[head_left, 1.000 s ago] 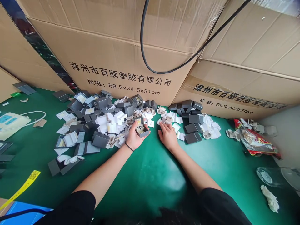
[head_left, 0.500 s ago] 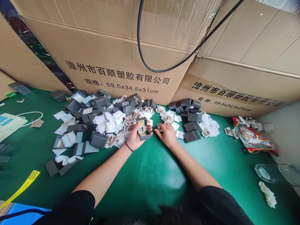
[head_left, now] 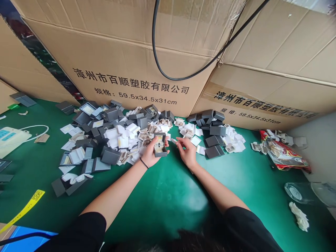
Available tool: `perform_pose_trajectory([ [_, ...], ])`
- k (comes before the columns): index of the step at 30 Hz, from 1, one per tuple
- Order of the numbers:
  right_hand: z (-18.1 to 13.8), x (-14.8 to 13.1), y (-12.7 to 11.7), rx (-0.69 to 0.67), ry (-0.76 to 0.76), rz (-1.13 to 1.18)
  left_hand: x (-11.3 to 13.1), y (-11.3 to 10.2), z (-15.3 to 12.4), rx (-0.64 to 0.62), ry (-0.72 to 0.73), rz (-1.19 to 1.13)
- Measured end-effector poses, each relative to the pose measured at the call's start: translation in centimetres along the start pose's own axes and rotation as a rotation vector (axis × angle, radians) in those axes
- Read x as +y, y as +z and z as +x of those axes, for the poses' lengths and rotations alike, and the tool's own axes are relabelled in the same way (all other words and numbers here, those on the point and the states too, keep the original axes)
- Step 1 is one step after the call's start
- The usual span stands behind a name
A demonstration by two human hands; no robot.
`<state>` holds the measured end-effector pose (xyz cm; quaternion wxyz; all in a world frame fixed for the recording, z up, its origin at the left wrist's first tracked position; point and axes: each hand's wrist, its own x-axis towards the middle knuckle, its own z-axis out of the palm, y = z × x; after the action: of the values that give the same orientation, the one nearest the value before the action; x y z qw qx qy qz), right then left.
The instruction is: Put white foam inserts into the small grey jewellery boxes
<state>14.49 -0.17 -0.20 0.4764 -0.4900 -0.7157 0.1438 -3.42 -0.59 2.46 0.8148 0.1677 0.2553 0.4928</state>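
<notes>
My left hand [head_left: 150,153] is closed around a small dark grey jewellery-type box [head_left: 160,149], its lid up and its pale inside facing me. To its right, my right hand [head_left: 187,150] pinches a small whitish piece [head_left: 173,140] between thumb and forefinger; its exact kind is too small to tell. Left of the hands spreads a heap of similar grey boxes [head_left: 111,156], some open. White paper inserts [head_left: 123,141] and little folded card pieces [head_left: 151,131] lie mixed among them. Beyond my right hand sit more closed grey boxes [head_left: 214,152] and white inserts [head_left: 233,140].
Large cardboard cartons [head_left: 131,77] wall off the back of the green table [head_left: 168,199], with a black cable [head_left: 181,79] hanging before them. A red snack bag [head_left: 283,154] and a clear plastic cup [head_left: 299,193] lie at right. A white power strip [head_left: 12,138] is at left.
My right hand has lifted slightly from the table, its thumb and forefinger now together on a small whitish piece. The box in my left hand has turned a little more upright.
</notes>
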Motion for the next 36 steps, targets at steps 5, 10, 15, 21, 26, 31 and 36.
perform_pose_trajectory([
  [5, -0.1, -1.0, -0.4, 0.254, -0.127, 0.018, -0.4, 0.1, 0.0, -0.02, 0.012, 0.092],
  [10, -0.7, -1.8, -0.4, 0.079, -0.478, -0.015, -1.6, -0.1, 0.2, -0.049, 0.114, 0.341],
  [15, -1.3, -1.6, -0.1, -0.164, -0.502, -0.146, -1.9, -0.3, 0.3, -0.05, 0.188, 0.463],
  [21, -1.2, -1.7, -0.3, -0.305, -0.536, -0.25, -1.7, 0.0, 0.2, -0.051, 0.172, 0.442],
  [26, -1.2, -1.8, -0.2, -0.311, -0.603, -0.286, -1.7, 0.2, 0.1, -0.025, 0.166, 0.459],
  [31, -1.1, -1.7, -0.1, -0.28, -0.651, -0.299, -1.8, 0.0, 0.1, -0.029, 0.154, 0.473],
  [36, -1.3, -1.6, -0.1, -0.313, -0.688, -0.305, -1.7, 0.1, 0.1, -0.025, 0.158, 0.478],
])
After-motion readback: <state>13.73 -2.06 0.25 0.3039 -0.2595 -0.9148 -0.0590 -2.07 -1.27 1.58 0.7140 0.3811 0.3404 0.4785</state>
